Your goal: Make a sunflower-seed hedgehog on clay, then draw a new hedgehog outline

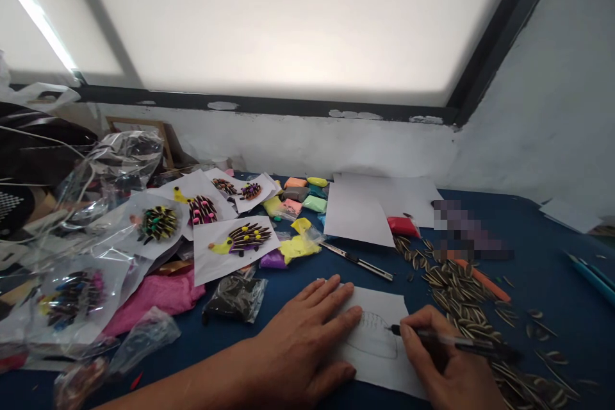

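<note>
My left hand [314, 336] lies flat with fingers stretched out on a small white sheet of paper [372, 368], over its left side. A rounded outline with rows of short strokes is drawn on the sheet, partly hidden by my fingers. In my right hand [444, 359] is a black pen [423, 333], held in a writing grip. The pen's tip meets the paper at the upper right of the outline. Striped sunflower seeds [459, 291] lie in a loose pile just beyond and beside my right hand.
A utility knife [358, 261] lies behind the sheet. Bagged coloured clay [295, 192] and a black clay packet [235, 298] sit farther left. Several papers bear seed-spined hedgehogs [247, 237]. White sheets [358, 208] and a red packet [402, 226] are at the back, near an orange stick [485, 282].
</note>
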Motion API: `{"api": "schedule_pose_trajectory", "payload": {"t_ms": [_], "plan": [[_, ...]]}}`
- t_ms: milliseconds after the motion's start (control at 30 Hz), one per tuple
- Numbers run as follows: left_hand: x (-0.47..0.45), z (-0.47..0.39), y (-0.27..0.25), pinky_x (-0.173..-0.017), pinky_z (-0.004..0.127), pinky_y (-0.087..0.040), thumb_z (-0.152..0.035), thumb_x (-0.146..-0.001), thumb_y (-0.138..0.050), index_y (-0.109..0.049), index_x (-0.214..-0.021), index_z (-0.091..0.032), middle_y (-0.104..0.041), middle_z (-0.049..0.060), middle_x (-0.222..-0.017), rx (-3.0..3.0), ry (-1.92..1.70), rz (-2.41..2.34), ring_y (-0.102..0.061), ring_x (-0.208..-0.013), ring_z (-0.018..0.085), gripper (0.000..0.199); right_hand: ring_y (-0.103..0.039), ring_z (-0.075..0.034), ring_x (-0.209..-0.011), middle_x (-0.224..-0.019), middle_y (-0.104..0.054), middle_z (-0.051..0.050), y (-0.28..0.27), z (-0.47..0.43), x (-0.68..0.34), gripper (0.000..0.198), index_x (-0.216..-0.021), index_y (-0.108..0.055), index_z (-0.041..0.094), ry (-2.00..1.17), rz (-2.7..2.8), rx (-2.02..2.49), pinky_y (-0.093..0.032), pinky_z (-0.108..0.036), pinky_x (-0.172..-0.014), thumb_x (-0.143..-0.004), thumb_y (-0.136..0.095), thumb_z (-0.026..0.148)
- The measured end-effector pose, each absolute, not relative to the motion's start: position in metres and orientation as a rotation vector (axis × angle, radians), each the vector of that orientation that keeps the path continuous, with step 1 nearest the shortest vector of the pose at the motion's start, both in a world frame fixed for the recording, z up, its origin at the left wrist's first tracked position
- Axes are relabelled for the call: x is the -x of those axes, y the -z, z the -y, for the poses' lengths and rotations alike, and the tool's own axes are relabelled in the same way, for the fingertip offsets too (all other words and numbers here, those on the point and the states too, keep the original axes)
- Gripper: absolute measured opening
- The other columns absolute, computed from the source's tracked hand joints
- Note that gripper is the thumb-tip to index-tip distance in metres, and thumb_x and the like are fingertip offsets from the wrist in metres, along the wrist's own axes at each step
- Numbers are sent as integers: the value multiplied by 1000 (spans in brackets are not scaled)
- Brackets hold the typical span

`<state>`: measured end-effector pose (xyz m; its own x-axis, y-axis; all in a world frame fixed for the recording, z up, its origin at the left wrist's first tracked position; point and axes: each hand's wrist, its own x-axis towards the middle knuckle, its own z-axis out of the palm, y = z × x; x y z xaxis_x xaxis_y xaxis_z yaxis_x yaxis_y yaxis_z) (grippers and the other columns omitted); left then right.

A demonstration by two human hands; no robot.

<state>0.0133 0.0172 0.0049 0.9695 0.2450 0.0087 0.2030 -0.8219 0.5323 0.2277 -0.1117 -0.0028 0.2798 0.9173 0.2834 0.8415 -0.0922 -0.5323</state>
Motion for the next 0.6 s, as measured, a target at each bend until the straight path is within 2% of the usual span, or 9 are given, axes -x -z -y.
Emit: {"api": "schedule_pose_trajectory", "payload": {"t_ms": [200, 500, 600], "plan": [[-14, -17, -6, -119, 52, -15, -44, -94, -58, -35, -152, -21, -16, 11, -161, -2563, -104, -324, -11, -148, 32, 67, -63, -11, -46, -54, -62, 7, 1, 109, -225, 24, -76, -57, 26, -189, 1546, 1915, -48, -17, -45, -94, -47, 38], [-13, -17, -6, -119, 53, -15, -44, -95, -56, -33, -153, -22, -16, 10, -161, -2568, -110, -315, -11, -148, 32, 66, -68, -13, -55, -60, -66, 5, -4, 111, -224, 23, -78, -59, 26, -214, 1592, 1912, -51, -19, -49, -94, -47, 37], [-12, -17, -6, -119, 53, -15, -43, -94, -57, -34, -153, -22, -16, 10, -161, -2554, -127, -315, -11, -148, 32, 66, -65, -13, -51, -58, -64, 5, -4, 111, -223, 24, -77, -58, 26, -233, 1584, 1919, -50, -19, -48, -95, -46, 38]]}}
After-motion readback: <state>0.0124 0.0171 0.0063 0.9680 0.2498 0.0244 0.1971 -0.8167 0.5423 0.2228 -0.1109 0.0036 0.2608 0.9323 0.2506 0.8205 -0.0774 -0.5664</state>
